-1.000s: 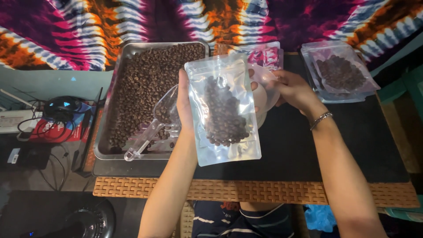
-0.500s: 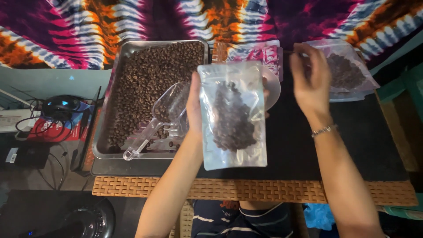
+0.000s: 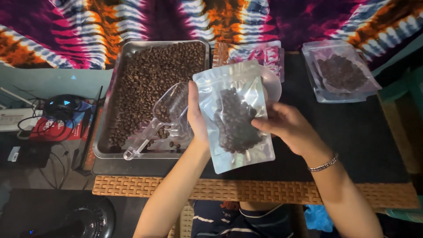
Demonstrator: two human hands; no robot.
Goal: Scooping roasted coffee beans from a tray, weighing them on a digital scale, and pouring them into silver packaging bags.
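While the left hand (image 3: pixel 197 115) pinches the clear, silver-edged plastic pouch of coffee beans (image 3: pixel 235 115) upright beside the steel bean tray (image 3: pixel 115 92), the right hand's (image 3: pixel 288 128) fingers curl against its side, seemingly steadying it.

Pouch of beans (image 3: pixel 235 119) held upright between left hand (image 3: pixel 197 115) and right hand (image 3: pixel 288 128), above table (image 3: pixel 352 136). Tray of beans (image 3: pixel 150 88) to the left, scoop (image 3: pixel 161 117) lying in it. Stacked filled pouches (image 3: pixel 341 72) far right.
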